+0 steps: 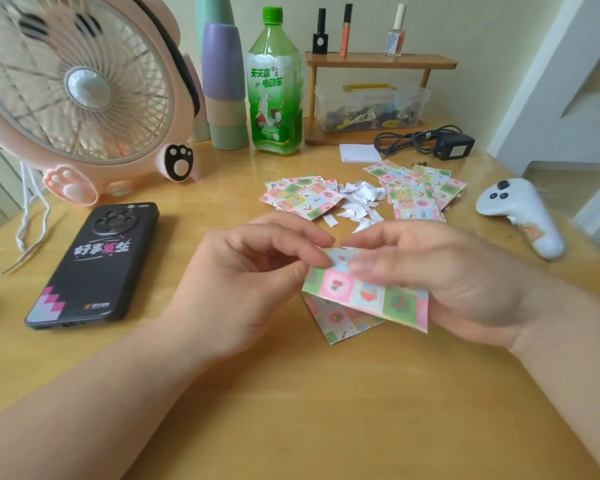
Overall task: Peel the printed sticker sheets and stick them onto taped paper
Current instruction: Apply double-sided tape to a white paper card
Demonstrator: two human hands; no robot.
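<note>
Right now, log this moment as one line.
step: peel | left hand: pinches sticker sheet corner | right hand: holds same sheet | loose sheet: lies beneath

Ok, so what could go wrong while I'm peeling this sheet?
Left hand and right hand hold the sticker sheet near its top edge; a hard pull could tear it. The fan, if running, could scatter the white scraps nearby.

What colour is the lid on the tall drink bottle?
Green. The bottle cap shows clearly in the head view, at the back of the table.
</note>
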